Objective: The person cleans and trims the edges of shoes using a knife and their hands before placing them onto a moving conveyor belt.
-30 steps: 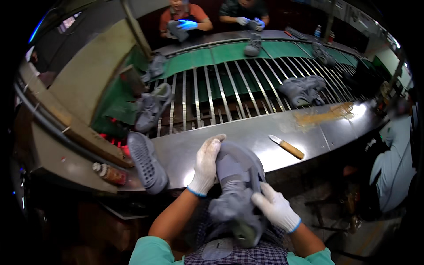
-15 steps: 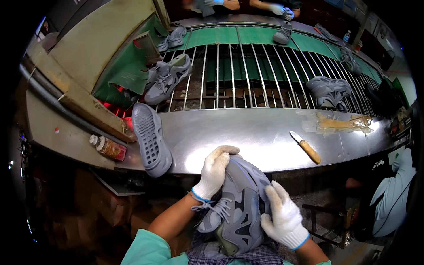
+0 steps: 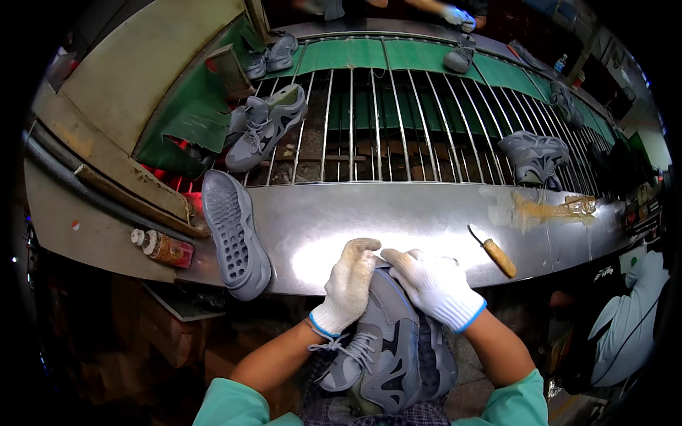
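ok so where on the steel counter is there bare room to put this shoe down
Bare steel counter lies between the upturned grey sole and the wooden-handled knife. Crowded right: yellowish glue smear.

Shoes you see: seven grey ones, counting the shoe (image 3: 387, 348) you hold
Loose soles: one sole (image 3: 234, 233)
Knives: one knife (image 3: 493, 251)
Your gloved hands: two

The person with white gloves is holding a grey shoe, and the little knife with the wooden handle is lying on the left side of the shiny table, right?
Not quite. The knife lies on the right side of the shiny table, as the head view shows. The gloved left hand and right hand do hold the grey shoe.
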Motion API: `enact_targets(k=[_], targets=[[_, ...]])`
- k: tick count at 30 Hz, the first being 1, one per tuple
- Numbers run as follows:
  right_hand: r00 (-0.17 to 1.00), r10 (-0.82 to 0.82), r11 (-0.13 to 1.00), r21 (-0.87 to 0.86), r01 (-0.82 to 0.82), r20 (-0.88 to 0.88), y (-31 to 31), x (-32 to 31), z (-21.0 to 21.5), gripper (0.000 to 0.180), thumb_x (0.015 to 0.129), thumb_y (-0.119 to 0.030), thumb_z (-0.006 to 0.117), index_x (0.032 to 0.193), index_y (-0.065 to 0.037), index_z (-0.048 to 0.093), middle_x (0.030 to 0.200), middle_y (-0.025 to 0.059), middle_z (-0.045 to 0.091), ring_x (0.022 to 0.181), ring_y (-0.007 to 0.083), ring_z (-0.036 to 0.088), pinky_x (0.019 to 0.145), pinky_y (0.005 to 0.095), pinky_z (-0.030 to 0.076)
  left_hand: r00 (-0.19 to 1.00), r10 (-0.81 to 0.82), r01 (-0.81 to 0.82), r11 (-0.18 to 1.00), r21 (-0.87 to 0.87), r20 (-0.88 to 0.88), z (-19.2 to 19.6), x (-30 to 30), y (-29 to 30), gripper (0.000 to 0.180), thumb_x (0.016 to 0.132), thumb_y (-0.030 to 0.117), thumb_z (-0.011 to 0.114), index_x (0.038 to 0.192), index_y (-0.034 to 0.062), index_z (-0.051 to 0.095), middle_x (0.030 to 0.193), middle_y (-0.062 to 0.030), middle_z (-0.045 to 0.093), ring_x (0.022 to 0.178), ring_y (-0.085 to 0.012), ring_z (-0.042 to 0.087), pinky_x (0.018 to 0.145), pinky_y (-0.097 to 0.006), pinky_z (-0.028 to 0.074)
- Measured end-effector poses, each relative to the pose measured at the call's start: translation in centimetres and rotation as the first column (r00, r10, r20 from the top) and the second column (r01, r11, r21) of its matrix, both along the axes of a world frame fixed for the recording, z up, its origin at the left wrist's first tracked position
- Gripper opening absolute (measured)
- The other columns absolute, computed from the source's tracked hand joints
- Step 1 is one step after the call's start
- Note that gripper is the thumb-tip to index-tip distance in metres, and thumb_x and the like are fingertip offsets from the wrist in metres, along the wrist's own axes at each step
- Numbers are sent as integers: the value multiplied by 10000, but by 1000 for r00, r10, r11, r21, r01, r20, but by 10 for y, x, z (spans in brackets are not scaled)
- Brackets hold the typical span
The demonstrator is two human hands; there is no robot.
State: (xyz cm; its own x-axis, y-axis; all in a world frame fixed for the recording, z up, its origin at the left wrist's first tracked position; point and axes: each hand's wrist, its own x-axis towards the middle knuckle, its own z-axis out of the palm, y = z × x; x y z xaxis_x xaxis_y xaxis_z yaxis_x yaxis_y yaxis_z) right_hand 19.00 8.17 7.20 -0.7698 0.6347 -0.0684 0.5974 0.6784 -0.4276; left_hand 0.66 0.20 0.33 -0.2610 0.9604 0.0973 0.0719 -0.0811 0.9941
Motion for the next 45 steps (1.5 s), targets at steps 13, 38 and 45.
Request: enact_targets(k=[13,38,45], targets=[[985,-156,939,-320,124,-78,-24,25,54,607,1052,-291,604,1569,-34,418,1197,309,742,1061,451,758,934,490,610,975,-204,182,962,-202,-94,15,-23,10,381,1095,264,552,1177,-36,773,1059,-142,804,993,-209,741,939,-354,569],[965,-195,957,-250,147,-177,-63,47,35,703,903,-196,692,1542,-25,454,937,233,723,805,415,754,763,499,636,533,-424,186,903,-388,-732,78,8,40,415,1037,413,548,909,89,775,868,-220,744,815,-456,721,735,-529,570],[947,-53,994,-105,21,-318,-84,69,26,646,832,-107,715,1451,-21,553,1281,249,635,994,387,741,819,461,641,594,-360,219,933,-287,-720,73,4,35,413,1038,405,580,866,79,767,791,-216,714,757,-443,713,687,-507,560]])
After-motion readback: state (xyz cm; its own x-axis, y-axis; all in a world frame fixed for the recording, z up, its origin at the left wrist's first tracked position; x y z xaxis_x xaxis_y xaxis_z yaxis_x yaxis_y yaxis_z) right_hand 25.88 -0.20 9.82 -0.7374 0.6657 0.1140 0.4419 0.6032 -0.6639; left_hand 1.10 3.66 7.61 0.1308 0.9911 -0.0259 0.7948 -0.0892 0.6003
